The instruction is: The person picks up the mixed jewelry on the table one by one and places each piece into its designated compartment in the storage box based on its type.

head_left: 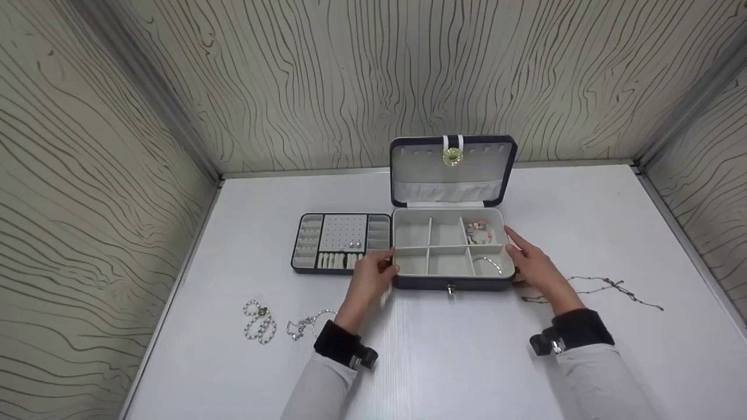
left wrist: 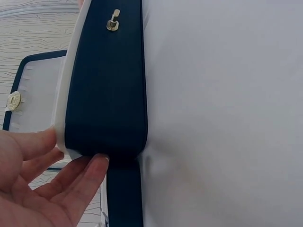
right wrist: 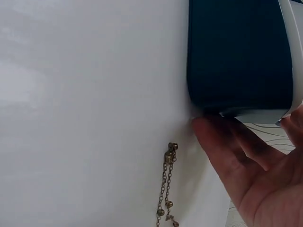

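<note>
A dark blue jewelry box (head_left: 420, 283) stands with its lid (head_left: 449, 181) raised. Its white inside has several compartments; a pink beaded bracelet (head_left: 480, 231) lies in the back right one and a thin silver bracelet (head_left: 490, 264) in the front right one. My left hand (head_left: 372, 274) holds the box's left side, thumb at the white rim and fingertips against the side wall in the left wrist view. Opposite it, my right hand (head_left: 534, 265) holds the right side; in the right wrist view its fingertips touch the lower side, with the thumb partly out of frame.
A jewelry tray (head_left: 344, 232) with a pair of earrings (head_left: 355, 245) sits against the box's left. Front left lie a pearl strand (head_left: 259, 324) and a silver chain (head_left: 297, 328). A dark beaded chain necklace (head_left: 621, 287) lies right of the box. Patterned walls (head_left: 362, 76) enclose the table.
</note>
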`<action>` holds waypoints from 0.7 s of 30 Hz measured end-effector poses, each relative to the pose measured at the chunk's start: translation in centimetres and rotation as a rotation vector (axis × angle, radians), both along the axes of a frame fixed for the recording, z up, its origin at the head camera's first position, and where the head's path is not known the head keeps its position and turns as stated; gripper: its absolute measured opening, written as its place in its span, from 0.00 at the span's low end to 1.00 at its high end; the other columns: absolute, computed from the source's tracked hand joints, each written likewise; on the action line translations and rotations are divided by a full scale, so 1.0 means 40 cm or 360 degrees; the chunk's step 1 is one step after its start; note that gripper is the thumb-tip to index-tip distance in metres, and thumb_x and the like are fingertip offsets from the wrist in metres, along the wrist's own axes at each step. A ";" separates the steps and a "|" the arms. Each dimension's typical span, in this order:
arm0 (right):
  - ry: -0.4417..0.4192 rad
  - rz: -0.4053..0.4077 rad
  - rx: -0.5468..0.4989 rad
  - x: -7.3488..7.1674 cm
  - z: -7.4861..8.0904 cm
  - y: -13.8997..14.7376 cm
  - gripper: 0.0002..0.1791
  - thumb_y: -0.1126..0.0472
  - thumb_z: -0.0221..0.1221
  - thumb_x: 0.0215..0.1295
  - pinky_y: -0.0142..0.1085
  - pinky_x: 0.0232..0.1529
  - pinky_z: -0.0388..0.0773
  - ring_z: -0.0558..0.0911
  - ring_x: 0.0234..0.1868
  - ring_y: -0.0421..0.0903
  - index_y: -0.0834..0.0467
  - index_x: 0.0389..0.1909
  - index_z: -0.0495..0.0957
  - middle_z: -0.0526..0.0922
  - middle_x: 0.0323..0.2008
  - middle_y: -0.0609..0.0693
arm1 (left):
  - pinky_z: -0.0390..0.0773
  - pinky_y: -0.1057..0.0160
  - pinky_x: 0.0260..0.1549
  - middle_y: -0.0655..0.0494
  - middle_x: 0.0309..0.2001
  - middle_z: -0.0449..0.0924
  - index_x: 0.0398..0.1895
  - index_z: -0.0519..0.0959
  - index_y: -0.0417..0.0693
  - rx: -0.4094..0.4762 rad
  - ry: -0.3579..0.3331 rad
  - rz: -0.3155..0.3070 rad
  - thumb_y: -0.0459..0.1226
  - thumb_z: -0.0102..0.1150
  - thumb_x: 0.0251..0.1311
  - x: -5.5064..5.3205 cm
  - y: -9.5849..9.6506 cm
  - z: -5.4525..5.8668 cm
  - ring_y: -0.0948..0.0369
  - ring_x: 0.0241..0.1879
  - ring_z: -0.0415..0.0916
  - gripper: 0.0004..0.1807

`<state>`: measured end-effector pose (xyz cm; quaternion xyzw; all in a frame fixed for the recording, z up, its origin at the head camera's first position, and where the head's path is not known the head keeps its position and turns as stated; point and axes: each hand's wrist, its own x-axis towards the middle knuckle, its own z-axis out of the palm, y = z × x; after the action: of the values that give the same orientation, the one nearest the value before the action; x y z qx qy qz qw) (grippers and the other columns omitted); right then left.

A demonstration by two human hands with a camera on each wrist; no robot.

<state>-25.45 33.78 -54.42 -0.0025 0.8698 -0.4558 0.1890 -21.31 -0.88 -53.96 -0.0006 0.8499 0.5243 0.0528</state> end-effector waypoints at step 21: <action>0.0007 0.0039 -0.0063 0.001 -0.008 0.000 0.33 0.43 0.32 0.79 0.66 0.67 0.43 0.43 0.73 0.69 0.45 0.78 0.36 0.41 0.75 0.64 | 0.79 0.52 0.48 0.39 0.49 0.81 0.59 0.76 0.36 -0.0192 0.0094 -0.0176 0.35 0.64 0.61 0.094 -0.113 0.028 0.48 0.46 0.80 0.23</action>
<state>-25.42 33.78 -54.73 -0.0180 0.8610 -0.4705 0.1925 -17.56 -5.39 -52.84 0.0587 0.8799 0.4682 0.0564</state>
